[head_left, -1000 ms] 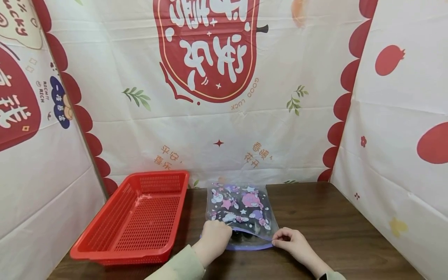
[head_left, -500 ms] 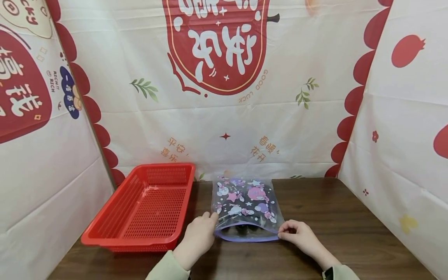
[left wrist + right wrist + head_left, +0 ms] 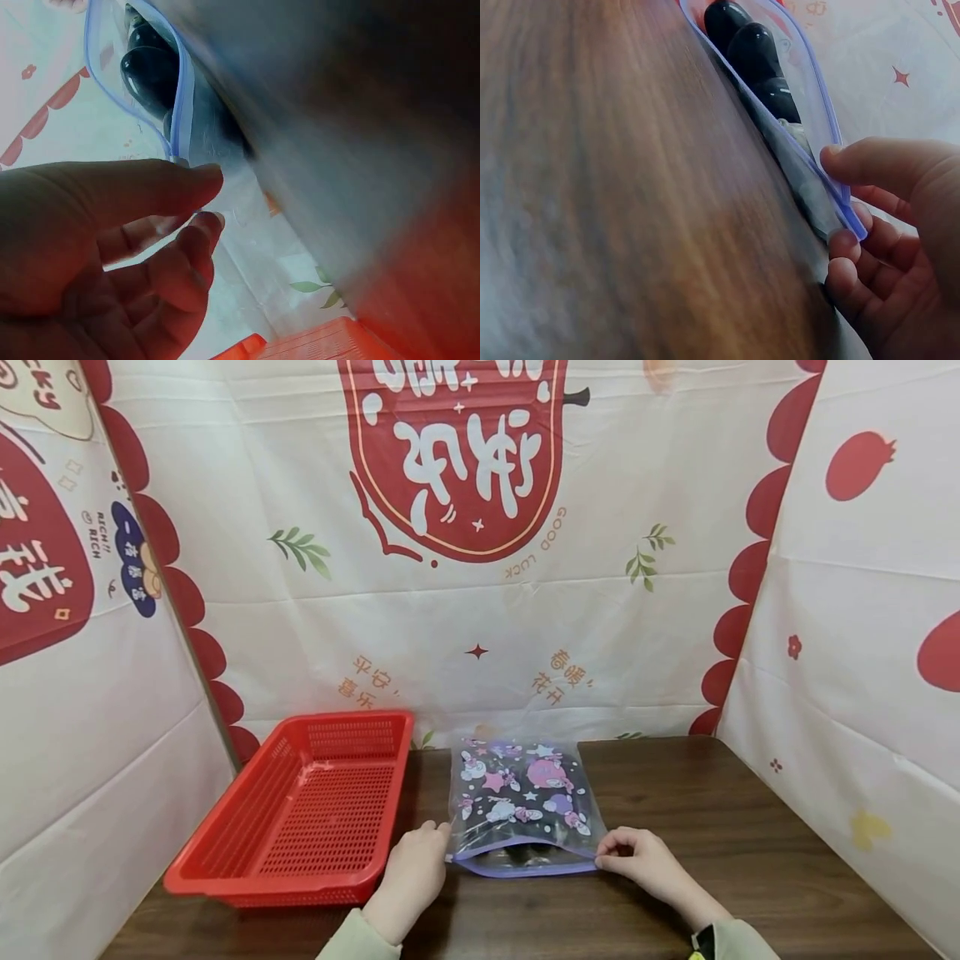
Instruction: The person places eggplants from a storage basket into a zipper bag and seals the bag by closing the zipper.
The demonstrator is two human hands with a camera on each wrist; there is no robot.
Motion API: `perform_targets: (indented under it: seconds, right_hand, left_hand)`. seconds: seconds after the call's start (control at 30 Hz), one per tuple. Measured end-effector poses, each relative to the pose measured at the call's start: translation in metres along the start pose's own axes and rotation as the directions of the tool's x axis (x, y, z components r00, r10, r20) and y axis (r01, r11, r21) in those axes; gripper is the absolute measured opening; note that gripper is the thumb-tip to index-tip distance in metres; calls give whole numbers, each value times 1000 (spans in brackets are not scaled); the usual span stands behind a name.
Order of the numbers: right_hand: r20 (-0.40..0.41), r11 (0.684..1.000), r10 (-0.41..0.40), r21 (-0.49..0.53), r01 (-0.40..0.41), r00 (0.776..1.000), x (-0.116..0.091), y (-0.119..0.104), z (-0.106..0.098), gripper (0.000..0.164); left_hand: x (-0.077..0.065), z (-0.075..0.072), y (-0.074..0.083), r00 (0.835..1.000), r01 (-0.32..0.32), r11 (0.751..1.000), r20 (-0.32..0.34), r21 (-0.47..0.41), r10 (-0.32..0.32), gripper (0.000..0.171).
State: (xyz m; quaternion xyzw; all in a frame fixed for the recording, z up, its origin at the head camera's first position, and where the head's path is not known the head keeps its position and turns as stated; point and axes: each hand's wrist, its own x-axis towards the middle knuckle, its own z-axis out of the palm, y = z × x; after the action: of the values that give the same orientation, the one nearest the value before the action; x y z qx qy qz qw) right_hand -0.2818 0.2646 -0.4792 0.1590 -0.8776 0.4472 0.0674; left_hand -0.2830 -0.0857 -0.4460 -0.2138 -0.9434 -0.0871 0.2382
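Note:
A clear slider zip bag point(image 3: 517, 793) with pink and purple cartoon prints lies on the table, its purple-edged mouth gaping toward me. My left hand point(image 3: 417, 867) pinches the mouth's left end, where a small pale slider point(image 3: 178, 160) shows beside the thumb in the left wrist view. At the opposite corner my right hand point(image 3: 647, 865) pinches the purple zip strip point(image 3: 841, 201) between thumb and fingers. Glossy black rounded objects point(image 3: 754, 54) sit inside the bag, seen through the opening in both wrist views. Their lower parts are hidden by the bag.
A red perforated plastic basket point(image 3: 330, 827) stands left of the bag, close to my left forearm. Dark wood-grain table point(image 3: 675, 785) extends to the right. Printed white cloth point(image 3: 480, 618) closes off the back and both sides.
My left hand has moved left from over the bag's mouth to its left end. The opening shows more fully now. My right hand keeps its pinch on the right corner.

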Motion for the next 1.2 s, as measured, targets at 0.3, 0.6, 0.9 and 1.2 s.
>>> perform_targets:
  seconds: [0.3, 0.6, 0.9, 1.2]
  right_hand:
    - [31, 987, -85, -132, 89, 996, -3, -3, -3, 15]
    - [111, 986, -76, -139, 91, 991, -1, -4, -9, 13]
    - [144, 962, -73, -252, 108, 987, 12, -48, -6, 13]
    - [193, 889, -221, -364, 279, 956, 38, -117, 76, 22]
  left_hand:
    - [-2, -3, -3, 1000, -11, 1000, 13, 17, 11, 13]
    - [1, -8, 1, 1000, 16, 1000, 21, 17, -16, 12]
    - [2, -9, 2, 1000, 25, 1000, 13, 16, -25, 11]
    - [-1, -6, 3, 1000, 14, 1000, 12, 6, -14, 14]
